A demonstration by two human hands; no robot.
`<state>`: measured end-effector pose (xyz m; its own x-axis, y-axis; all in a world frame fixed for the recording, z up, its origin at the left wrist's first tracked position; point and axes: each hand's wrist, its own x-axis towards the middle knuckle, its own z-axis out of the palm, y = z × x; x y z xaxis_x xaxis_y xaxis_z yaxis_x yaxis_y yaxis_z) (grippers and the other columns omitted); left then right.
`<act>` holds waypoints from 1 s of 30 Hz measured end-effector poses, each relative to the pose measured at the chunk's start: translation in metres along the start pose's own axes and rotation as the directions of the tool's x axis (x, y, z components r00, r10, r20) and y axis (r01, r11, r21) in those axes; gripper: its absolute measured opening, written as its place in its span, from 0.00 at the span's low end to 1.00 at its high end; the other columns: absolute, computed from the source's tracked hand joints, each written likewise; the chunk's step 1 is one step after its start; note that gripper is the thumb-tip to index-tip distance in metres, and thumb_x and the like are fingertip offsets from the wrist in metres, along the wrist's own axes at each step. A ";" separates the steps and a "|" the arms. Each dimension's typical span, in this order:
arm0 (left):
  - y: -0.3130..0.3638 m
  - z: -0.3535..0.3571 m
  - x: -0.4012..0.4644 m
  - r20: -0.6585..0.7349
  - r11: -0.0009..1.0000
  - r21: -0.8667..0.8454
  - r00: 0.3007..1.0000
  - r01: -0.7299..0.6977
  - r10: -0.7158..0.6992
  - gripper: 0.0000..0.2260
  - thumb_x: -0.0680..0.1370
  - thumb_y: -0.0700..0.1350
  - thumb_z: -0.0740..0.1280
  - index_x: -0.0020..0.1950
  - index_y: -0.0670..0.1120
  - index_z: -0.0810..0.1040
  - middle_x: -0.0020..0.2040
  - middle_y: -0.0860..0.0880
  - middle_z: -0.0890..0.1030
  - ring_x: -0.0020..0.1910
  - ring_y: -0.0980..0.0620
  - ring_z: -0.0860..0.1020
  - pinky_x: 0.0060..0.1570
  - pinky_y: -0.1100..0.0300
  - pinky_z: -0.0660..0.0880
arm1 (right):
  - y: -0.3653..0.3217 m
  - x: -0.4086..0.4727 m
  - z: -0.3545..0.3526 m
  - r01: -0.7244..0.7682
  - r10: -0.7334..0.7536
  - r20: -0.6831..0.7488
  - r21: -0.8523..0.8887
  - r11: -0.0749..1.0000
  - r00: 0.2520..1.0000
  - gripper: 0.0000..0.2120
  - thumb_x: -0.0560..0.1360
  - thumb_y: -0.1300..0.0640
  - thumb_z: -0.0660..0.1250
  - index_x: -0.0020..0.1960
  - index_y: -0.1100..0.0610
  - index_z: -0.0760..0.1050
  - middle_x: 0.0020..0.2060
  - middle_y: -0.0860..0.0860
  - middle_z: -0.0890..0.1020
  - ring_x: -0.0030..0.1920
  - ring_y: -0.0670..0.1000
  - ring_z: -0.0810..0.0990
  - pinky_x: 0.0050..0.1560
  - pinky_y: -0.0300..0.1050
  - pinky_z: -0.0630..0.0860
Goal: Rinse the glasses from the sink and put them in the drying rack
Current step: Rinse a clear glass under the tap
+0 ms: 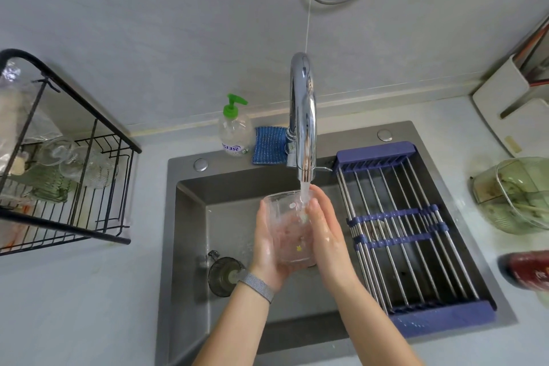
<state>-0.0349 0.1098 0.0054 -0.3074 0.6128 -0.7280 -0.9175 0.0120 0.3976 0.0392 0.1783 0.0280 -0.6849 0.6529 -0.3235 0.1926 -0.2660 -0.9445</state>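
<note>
A clear glass [289, 229] with small printed marks is held over the grey sink [190, 217], between both hands. My left hand [266, 249] cups its left side and bottom. My right hand [325, 229] lies flat against its right side, fingers straight. Water runs from the chrome faucet [303, 119] into the glass near my right fingertips. Another glass [222, 275] lies on its side on the sink floor at the lower left. The black wire drying rack [89, 187] stands on the counter to the left, with several glasses and a green glass dish in it.
A blue roll-up rack with steel rods [410, 235] covers the sink's right part. A green-pump soap bottle [234, 131] and a blue cloth [269, 145] sit behind the sink. On the right counter are a green glass bowl [517, 196] and a red item [528, 270].
</note>
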 end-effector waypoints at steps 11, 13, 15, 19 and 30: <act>0.011 -0.005 -0.004 0.045 0.992 -0.119 0.997 -0.050 0.056 0.31 0.81 0.60 0.49 0.46 0.44 0.87 0.44 0.42 0.85 0.41 0.44 0.84 0.38 0.54 0.80 | -0.008 -0.003 0.017 0.009 -0.011 0.026 0.056 0.998 1.000 0.13 0.83 0.48 0.55 0.63 0.36 0.71 0.54 0.25 0.78 0.58 0.28 0.74 0.54 0.25 0.71; 0.012 -0.003 -0.003 0.023 0.996 -0.090 0.999 -0.028 0.030 0.33 0.81 0.63 0.49 0.48 0.44 0.87 0.47 0.42 0.84 0.45 0.44 0.83 0.43 0.53 0.78 | -0.002 -0.001 0.015 0.005 -0.004 -0.007 0.072 0.997 1.000 0.13 0.84 0.46 0.54 0.63 0.34 0.73 0.59 0.34 0.79 0.62 0.36 0.76 0.62 0.38 0.73; 0.012 -0.002 -0.003 0.020 0.995 -0.100 1.000 -0.017 0.019 0.31 0.81 0.61 0.50 0.48 0.42 0.86 0.47 0.41 0.85 0.44 0.43 0.83 0.42 0.52 0.79 | 0.002 0.001 0.010 -0.025 0.030 -0.045 0.112 0.993 0.999 0.15 0.83 0.45 0.53 0.61 0.33 0.75 0.61 0.42 0.81 0.63 0.44 0.78 0.65 0.52 0.74; 0.011 0.009 -0.002 0.020 0.997 -0.015 0.997 -0.070 0.070 0.24 0.81 0.56 0.54 0.55 0.43 0.84 0.50 0.42 0.83 0.46 0.43 0.82 0.47 0.50 0.78 | 0.001 0.004 0.004 -0.126 0.135 -0.030 0.195 0.973 0.990 0.24 0.76 0.34 0.56 0.66 0.42 0.75 0.63 0.48 0.80 0.64 0.50 0.78 0.66 0.61 0.73; 0.009 0.017 -0.005 -0.023 0.786 0.517 0.912 -0.339 0.408 0.26 0.80 0.59 0.48 0.47 0.45 0.81 0.40 0.43 0.84 0.40 0.44 0.82 0.42 0.50 0.78 | 0.005 0.005 -0.006 -0.265 0.275 0.022 0.352 0.898 0.961 0.29 0.78 0.36 0.49 0.65 0.52 0.76 0.46 0.52 0.87 0.42 0.50 0.86 0.38 0.45 0.79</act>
<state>-0.0369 0.1201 0.0220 -0.6610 0.5460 -0.5147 -0.4869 0.2098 0.8479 0.0405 0.1844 0.0209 -0.6211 0.5388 -0.5692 0.1071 -0.6611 -0.7426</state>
